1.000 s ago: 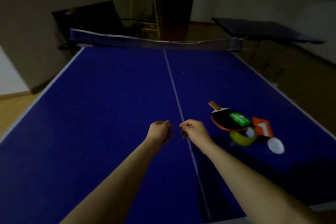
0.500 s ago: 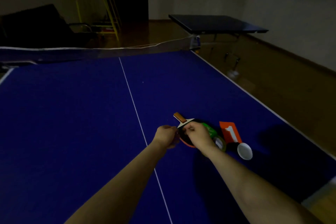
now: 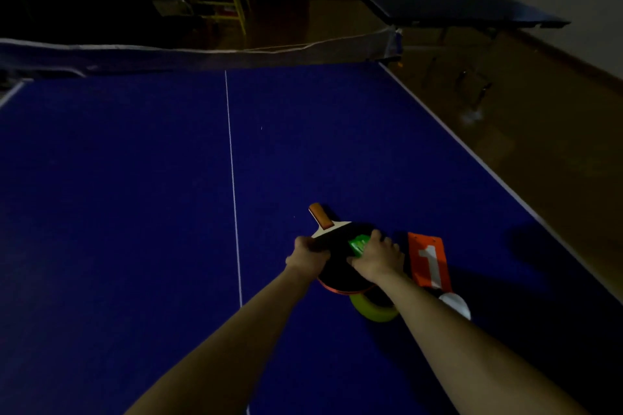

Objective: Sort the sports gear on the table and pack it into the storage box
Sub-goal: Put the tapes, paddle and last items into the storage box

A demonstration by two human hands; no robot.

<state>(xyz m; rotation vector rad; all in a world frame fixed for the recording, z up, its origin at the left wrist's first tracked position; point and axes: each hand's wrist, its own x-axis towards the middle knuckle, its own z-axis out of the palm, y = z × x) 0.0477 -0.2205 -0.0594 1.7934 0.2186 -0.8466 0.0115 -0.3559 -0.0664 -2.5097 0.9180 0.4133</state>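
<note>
Lower right of centre, I'm gripping the paddle [image 3: 340, 246] on the tabletop [image 3: 135, 212]: left hand [image 3: 308, 258] curling around its edge, right hand [image 3: 377, 258] pinching the green packet [image 3: 358, 243]. Lifting could be tipping the packet onto the yellow tape roll [image 3: 372, 310].

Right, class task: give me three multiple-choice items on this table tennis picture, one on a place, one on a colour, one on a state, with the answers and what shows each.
1. Where does the orange number card lie?
A. Right of the paddle
B. Against the net
C. On the floor

2. What colour is the tape roll beneath the paddle's near edge?
A. Red
B. Yellow-green
C. White

3. What is the left hand doing?
A. Hanging idle
B. Gripping the paddle's edge
C. Lifting the card

Answers: 1 A, the card lies on the blue table beside the right hand; 2 B, its visible rim is yellow-green; 3 B, its fingers curl on the blade's left edge.
</note>
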